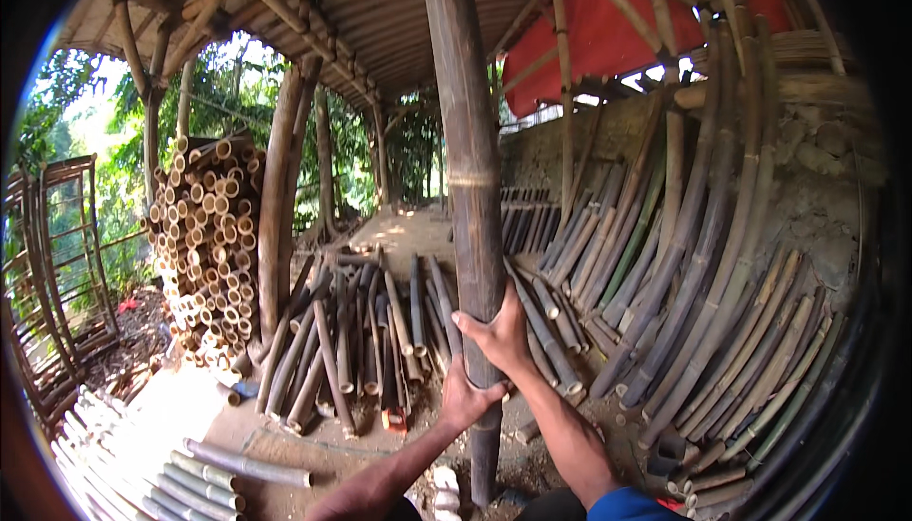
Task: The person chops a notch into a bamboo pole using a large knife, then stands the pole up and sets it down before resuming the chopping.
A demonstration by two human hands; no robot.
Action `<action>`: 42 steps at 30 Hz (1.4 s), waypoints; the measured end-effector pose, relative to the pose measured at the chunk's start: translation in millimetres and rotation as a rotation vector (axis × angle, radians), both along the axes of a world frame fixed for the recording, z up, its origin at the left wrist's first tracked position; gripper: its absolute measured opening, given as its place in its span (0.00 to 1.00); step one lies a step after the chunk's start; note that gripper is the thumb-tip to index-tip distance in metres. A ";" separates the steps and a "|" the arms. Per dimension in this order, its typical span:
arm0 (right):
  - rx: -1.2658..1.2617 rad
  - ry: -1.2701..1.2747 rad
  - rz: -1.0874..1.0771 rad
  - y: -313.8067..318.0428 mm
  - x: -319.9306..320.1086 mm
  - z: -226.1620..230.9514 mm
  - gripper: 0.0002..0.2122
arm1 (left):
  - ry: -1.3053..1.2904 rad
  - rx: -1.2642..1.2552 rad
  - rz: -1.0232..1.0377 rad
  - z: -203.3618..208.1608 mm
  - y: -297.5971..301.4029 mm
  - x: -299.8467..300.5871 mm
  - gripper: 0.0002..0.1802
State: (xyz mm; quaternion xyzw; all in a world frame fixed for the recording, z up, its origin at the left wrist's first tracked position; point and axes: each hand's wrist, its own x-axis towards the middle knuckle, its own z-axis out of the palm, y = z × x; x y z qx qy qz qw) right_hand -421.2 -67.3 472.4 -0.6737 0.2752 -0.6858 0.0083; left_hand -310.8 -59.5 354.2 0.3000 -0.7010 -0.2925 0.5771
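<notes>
A thick dark bamboo pole (472, 179) stands nearly upright in front of me, running from the picture's top edge down toward the ground by my feet. My left hand (465, 395) is wrapped round its lower part from the left. Just above it, my right hand (499, 333) grips the same pole from the right, thumb across the front. Part of the fingers of both hands is hidden behind the pole. A blue sleeve (632, 507) shows on my right arm.
Cut bamboo lengths (332, 341) lie in a heap ahead. At left, a tall stack of bamboo (204, 227) shows its open ends beside a post (282, 198). Long poles (698, 227) lean on the right wall. Shorter pieces (204, 478) lie at lower left. An orange tool (393, 419) touches the heap.
</notes>
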 end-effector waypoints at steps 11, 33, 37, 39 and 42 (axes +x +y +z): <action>0.103 -0.103 -0.079 3.3 -24.7 2.7 0.36 | 0.028 -0.030 0.005 10.3 -0.6 -28.7 0.37; 0.258 -0.156 -0.277 -15.5 -23.3 -44.2 0.37 | -0.065 -0.027 0.057 1.0 -6.7 -27.7 0.42; 0.434 -0.181 -0.294 13.0 -12.6 -27.7 0.41 | -0.166 0.102 0.258 9.4 7.9 -41.0 0.39; 0.370 -0.170 -0.275 9.0 -13.1 -31.7 0.40 | -0.149 0.098 0.292 9.9 8.5 -45.1 0.33; 0.315 -0.157 -0.289 9.4 -9.6 -34.5 0.37 | -0.132 0.047 0.290 3.5 2.9 -41.5 0.30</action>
